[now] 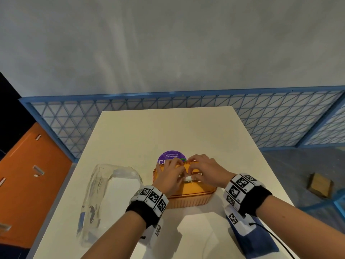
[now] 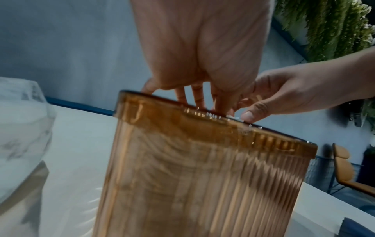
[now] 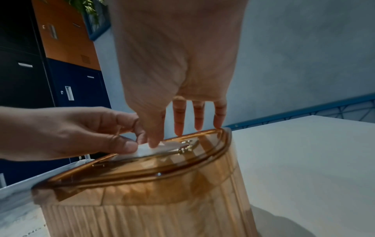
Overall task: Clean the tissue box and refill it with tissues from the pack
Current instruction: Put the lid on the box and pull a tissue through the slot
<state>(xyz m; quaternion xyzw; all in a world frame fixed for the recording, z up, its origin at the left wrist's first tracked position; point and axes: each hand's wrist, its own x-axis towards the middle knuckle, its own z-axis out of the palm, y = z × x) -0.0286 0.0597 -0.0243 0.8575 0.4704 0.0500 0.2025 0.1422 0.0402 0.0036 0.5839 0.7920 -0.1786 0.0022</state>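
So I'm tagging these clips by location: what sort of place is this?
Probably an office pantry or break area: a round sticker on the table reads "keep our pantries clean", and orange and blue lockers stand nearby.

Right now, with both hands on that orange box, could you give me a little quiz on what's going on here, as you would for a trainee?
1. True or false: the lid of the amber tissue box is off.
2. What do the left hand and right hand pinch at the lid's slot?
3. Which lies left of the box? A) blue cloth B) clear plastic pack C) purple sticker

Key:
1. False; the lid sits on the box.
2. A white tissue poking up through the slot.
3. B; the cloth lies to the right, the sticker behind.
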